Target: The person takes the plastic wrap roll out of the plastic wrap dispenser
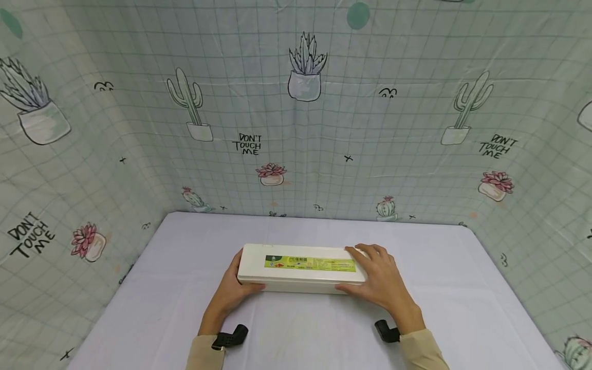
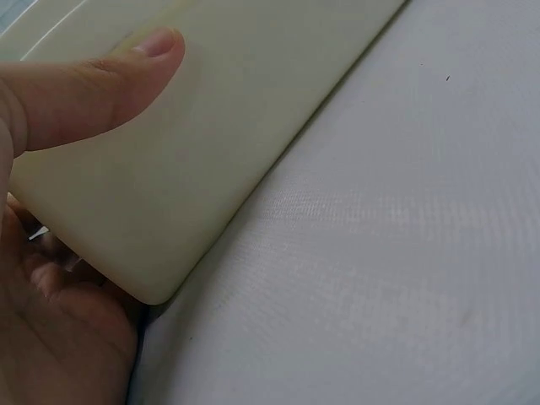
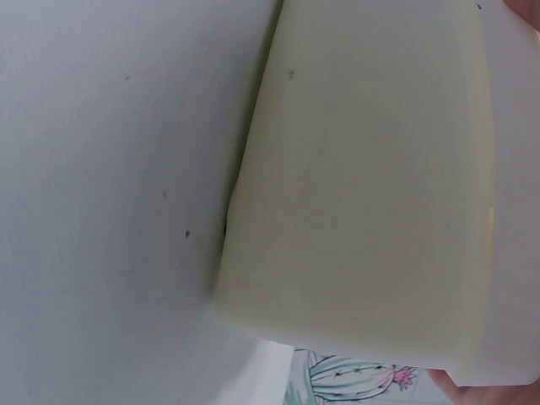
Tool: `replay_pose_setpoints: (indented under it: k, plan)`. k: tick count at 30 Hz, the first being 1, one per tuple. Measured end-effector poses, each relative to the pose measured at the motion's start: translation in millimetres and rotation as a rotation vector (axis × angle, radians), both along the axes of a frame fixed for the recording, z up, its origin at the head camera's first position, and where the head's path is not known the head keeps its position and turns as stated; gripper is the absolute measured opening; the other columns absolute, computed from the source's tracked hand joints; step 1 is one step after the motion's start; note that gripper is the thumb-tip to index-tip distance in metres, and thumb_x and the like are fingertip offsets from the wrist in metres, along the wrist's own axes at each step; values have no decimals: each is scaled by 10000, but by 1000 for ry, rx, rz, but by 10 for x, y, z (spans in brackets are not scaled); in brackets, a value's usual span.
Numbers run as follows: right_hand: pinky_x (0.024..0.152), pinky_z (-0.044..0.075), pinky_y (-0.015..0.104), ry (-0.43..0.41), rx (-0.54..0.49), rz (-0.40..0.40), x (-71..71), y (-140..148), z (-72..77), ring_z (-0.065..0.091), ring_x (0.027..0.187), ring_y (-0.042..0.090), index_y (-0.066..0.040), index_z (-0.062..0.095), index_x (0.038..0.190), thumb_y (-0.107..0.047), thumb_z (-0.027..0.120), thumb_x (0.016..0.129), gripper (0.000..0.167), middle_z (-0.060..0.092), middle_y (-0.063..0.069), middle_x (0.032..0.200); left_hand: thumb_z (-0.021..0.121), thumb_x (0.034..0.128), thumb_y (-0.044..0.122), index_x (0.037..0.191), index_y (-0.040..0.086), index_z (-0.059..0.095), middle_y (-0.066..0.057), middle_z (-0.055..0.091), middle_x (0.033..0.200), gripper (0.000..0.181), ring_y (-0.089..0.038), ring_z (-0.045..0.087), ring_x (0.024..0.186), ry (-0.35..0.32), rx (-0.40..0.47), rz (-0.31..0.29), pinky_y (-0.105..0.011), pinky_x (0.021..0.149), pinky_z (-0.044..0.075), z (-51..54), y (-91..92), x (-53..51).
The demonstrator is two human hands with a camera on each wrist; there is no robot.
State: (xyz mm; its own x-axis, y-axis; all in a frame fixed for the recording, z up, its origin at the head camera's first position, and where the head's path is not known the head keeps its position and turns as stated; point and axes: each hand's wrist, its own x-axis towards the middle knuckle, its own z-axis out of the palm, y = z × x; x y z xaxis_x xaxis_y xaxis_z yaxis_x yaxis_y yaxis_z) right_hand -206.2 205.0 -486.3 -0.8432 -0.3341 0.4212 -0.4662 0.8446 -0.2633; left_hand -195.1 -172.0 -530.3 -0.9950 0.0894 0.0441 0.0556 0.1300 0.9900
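A long white box (image 1: 300,285) with a yellow-green label (image 1: 310,263) on its lid lies crosswise on the table. My left hand (image 1: 229,288) grips its left end, thumb along the front side and fingers round the end. In the left wrist view the thumb (image 2: 110,93) presses the side of the box (image 2: 194,169), the other fingers partly hidden behind it. My right hand (image 1: 381,277) holds the right end, thumb at the front and fingers over the lid. The right wrist view shows the box's side (image 3: 363,186), with only small parts of the hand at the edge.
A white cloth (image 1: 296,334) covers the table under the box. Behind the table and along both sides hangs a pale green checked curtain (image 1: 342,123) printed with cacti and potted plants. Each wrist wears a black strap device.
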Motion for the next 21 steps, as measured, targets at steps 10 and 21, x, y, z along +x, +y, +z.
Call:
replay_pose_setpoints:
  k: [10, 21]
  plan:
    - [975, 430, 624, 18, -14, 7, -9, 12, 18, 526, 1246, 428, -217, 645, 1385, -727, 832, 665, 902, 628, 92, 1336, 880, 722, -34, 1634, 79, 205, -170, 402, 1612, 1140, -349, 371, 1471, -15, 31, -28, -531, 1233, 244, 9, -33, -28]
    - [962, 429, 613, 54, -26, 19, -10, 2, 17, 537, 1222, 420, -218, 660, 1365, -737, 834, 649, 901, 640, 77, 1312, 871, 719, -76, 1638, 90, 206, -153, 364, 1639, 1146, -301, 342, 1501, -48, 72, -41, -86, 1037, 368, -9, -108, -16]
